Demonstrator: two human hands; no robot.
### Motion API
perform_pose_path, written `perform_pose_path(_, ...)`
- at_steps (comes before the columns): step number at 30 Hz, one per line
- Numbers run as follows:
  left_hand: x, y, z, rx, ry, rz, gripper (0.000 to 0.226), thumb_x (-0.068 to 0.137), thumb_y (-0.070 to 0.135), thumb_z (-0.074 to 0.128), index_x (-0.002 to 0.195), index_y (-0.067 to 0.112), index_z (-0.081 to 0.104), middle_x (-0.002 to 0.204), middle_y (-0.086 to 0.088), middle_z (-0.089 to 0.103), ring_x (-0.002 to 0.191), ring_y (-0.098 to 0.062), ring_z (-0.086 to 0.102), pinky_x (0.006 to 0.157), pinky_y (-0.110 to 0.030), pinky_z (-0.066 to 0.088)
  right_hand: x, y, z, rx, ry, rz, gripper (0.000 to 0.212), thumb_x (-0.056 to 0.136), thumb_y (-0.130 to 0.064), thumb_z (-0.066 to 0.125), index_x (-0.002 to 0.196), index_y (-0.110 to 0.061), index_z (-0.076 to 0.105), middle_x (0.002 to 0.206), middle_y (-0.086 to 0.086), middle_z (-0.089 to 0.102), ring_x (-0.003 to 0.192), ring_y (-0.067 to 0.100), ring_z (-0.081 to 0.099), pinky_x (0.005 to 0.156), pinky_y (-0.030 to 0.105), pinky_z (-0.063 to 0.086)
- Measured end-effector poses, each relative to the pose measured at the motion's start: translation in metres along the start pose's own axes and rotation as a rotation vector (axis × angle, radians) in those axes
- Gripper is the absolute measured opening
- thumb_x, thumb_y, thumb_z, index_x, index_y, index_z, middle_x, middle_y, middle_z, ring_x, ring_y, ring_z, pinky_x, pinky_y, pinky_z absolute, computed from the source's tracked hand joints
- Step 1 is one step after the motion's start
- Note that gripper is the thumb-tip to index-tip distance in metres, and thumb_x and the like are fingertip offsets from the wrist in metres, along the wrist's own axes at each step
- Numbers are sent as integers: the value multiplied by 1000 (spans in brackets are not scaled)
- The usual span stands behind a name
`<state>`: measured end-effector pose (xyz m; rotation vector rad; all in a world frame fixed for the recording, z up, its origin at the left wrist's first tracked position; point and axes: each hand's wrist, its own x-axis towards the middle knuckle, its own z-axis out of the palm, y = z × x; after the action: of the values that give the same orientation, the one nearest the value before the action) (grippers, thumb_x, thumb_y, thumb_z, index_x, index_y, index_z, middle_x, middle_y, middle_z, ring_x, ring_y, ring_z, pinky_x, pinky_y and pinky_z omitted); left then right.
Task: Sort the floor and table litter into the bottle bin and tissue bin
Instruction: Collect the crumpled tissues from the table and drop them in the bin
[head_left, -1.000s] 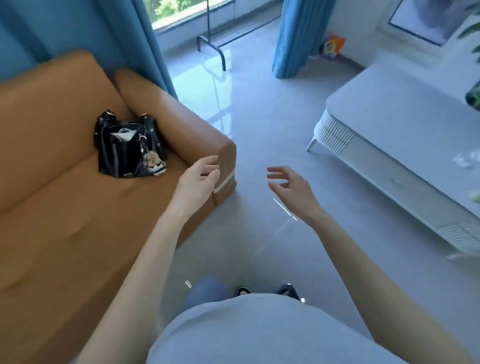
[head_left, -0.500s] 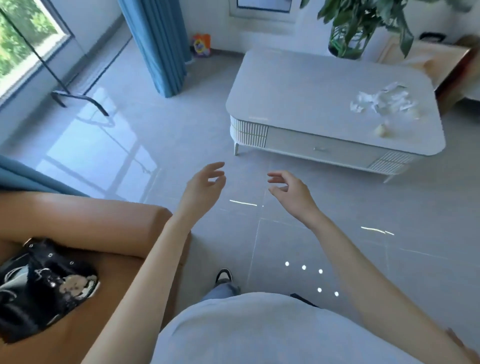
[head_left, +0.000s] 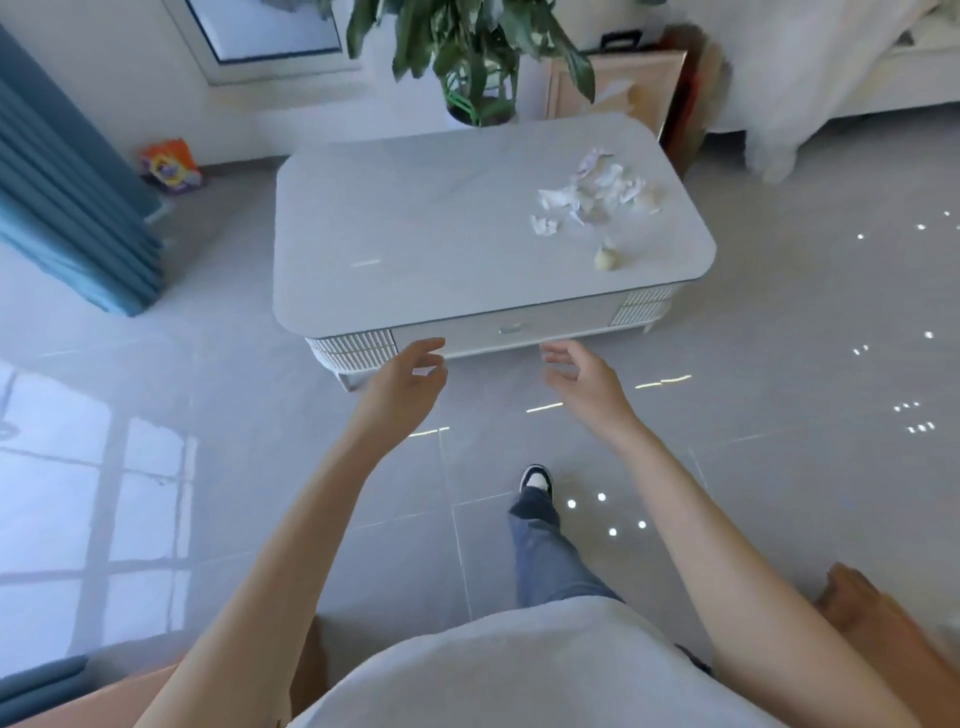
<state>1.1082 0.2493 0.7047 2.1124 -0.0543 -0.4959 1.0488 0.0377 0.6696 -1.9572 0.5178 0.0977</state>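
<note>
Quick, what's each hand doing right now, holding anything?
Left hand: open, fingers relaxed, holding nothing.
Right hand: open, fingers loosely curled, holding nothing.

Both bare arms reach forward mid-frame; the left hand (head_left: 408, 379) and right hand (head_left: 584, 379) hang empty, fingers loosely curled.

Bright daylight, big window glare on the floor (head_left: 104, 467) left of the left hand (head_left: 402, 387). Tiny light specks right of the right hand (head_left: 584, 382); edges warp, all slightly soft.
</note>
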Motion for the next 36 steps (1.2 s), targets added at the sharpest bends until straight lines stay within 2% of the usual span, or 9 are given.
perform_pose_path(5, 95, 50, 43, 35, -36, -7, 35, 95, 18, 50, 129, 26, 53, 120, 6, 60, 94, -14, 58, 78, -23, 42, 96, 5, -58, -34, 5, 14, 32, 90, -10, 56, 120, -19, 58, 124, -1, 61, 94, 9, 58, 80, 21, 44)
perform_pose_path(8, 153, 85, 73, 48, -79, -15, 35, 95, 19, 50, 129, 26, 53, 123, 4, 60, 101, -14, 58, 81, -23, 42, 149, 5, -103, -76, 11, 33, 33, 90, -10, 56, 122, -18, 58, 122, -2, 60, 90, 10, 59, 78, 16, 40)
perform_pose_path(13, 240, 130, 108, 57, -126, -43, 35, 95, 21, 48, 130, 28, 52, 122, 7, 58, 99, -12, 58, 71, -20, 41, 223, 13, -161, -90, 33, 112, 35, 90, -11, 55, 124, -20, 57, 124, -6, 58, 98, 17, 63, 78, 20, 40)
perform_pose_path(20, 355, 162, 144, 117, -218, -50, 36, 94, 20, 48, 130, 27, 52, 121, 6, 59, 99, -12, 59, 80, -22, 42, 318, 32, -207, -128, 64, 215, 37, 92, -14, 53, 128, -21, 54, 128, -5, 55, 97, 13, 58, 82, 20, 37)
perform_pose_path(24, 418, 181, 162, 120, -305, -87, 39, 94, 21, 49, 132, 27, 51, 129, 1, 55, 109, -17, 58, 93, -35, 50, 372, 36, -230, -168, 103, 257, 37, 91, -14, 54, 127, -21, 54, 132, 1, 53, 111, 20, 55, 85, 23, 35)
perform_pose_path(27, 462, 200, 173, 184, -343, -97, 43, 93, 23, 50, 135, 27, 47, 136, -2, 50, 117, -20, 55, 98, -35, 46, 409, 34, -250, -173, 126, 306, 38, 91, -14, 54, 129, -22, 51, 132, 4, 50, 122, 25, 47, 97, 29, 37)
perform_pose_path(30, 504, 218, 187, 243, -349, -101, 47, 93, 24, 50, 138, 29, 42, 140, -3, 47, 118, -22, 53, 88, -26, 39, 447, 37, -272, -177, 163, 305, 41, 90, -14, 54, 131, -18, 50, 136, 2, 49, 127, 25, 44, 110, 40, 32)
perform_pose_path(33, 535, 233, 205, 224, -330, -120, 47, 93, 23, 50, 138, 29, 42, 139, -4, 48, 118, -22, 53, 84, -24, 36, 484, 46, -292, -160, 180, 363, 44, 89, -21, 55, 132, -25, 47, 137, 2, 47, 123, 26, 45, 108, 35, 31)
perform_pose_path(36, 563, 239, 227, 178, -273, -165, 47, 94, 22, 49, 139, 30, 40, 140, -2, 46, 117, -22, 53, 81, -25, 38, 523, 61, -310, -169, 158, 393, 48, 90, -23, 55, 136, -27, 42, 140, 4, 42, 131, 27, 35, 94, 25, 19)
